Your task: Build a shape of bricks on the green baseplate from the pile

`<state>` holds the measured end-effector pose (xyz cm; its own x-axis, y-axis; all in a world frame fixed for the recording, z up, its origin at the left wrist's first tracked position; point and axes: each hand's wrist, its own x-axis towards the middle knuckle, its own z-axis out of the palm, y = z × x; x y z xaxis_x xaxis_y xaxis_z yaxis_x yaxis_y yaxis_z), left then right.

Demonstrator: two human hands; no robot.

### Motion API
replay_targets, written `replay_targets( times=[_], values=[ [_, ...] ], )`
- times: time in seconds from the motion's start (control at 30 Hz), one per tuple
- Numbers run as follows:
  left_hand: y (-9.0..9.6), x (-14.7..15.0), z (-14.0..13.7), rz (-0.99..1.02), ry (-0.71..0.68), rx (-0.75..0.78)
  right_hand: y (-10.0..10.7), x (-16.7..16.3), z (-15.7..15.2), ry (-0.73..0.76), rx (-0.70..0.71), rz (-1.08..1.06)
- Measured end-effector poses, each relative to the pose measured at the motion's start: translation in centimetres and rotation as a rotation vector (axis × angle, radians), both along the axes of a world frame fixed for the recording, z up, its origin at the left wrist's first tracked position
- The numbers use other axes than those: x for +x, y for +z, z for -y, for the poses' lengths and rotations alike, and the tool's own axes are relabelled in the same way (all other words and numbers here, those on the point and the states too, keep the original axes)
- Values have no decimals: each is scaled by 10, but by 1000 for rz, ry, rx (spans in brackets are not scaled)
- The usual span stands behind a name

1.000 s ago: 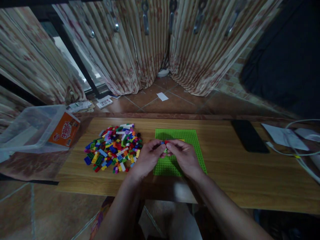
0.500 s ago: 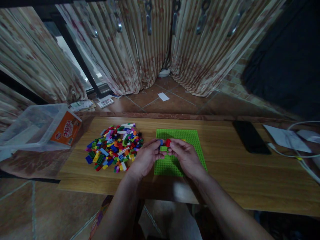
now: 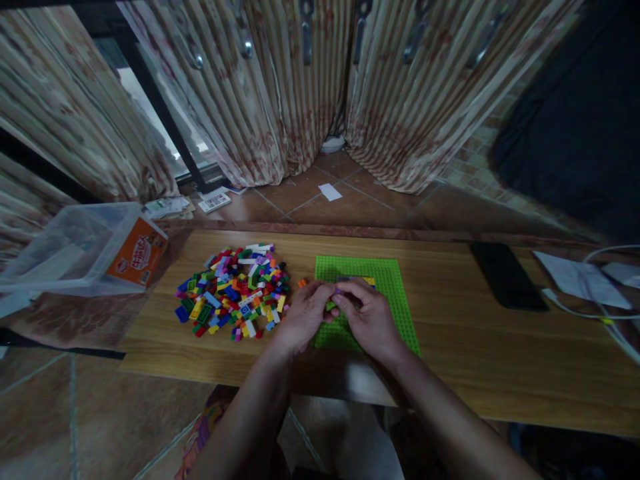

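My left hand (image 3: 306, 313) and my right hand (image 3: 369, 313) meet above the near left part of a green studded baseplate (image 3: 397, 293). Both are closed, thumbs and fingertips pressed around small toy bricks (image 3: 330, 305). A bit of green and a bit of purple show between the fingers; the rest of the bricks is covered. Behind my right fingers, a yellow and grey row of bricks (image 3: 370, 281) is partly visible on the baseplate. A single orange brick (image 3: 303, 283) lies just left of the plate, beyond my left hand.
A heap of mixed coloured bricks (image 3: 235, 293) spreads over the left of the wooden table (image 3: 450, 360). Further left stands a clear plastic bin (image 3: 95, 233) with an orange label. A black phone (image 3: 507, 277), white paper (image 3: 580, 277) and white cables (image 3: 575, 308) lie on the right.
My hands have drawn closer together, and the blue and red bricks seen between the fingers are now hidden. The orange brick left of the plate has come into sight. The view has shifted slightly.
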<state>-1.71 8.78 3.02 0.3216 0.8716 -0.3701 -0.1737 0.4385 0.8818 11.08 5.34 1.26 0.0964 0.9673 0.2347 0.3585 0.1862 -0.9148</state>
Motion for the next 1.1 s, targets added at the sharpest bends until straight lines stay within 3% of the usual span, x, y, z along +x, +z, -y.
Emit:
replay_targets(
  times=[0.5, 0.63, 0.73, 0.83, 0.93, 1.1],
  values=[
    [0, -2, 3, 110, 107, -31, -4, -12, -2, -83, 46, -165],
    [6, -9, -2, 103, 107, 9, -8, -19, -2, -119, -21, -292],
    [9, -23, -11, -130, 137, 147, -13, -22, -1, -130, -45, -228],
    [12, -39, -19, -574, 113, 371, -15, -26, -1, -74, -18, 28],
    [13, -50, -21, -907, -1, 558, -15, -32, -2, 26, -17, 311],
    [9, -50, -19, -1088, -80, 647, -16, -45, -6, 84, -20, 590]
  ],
)
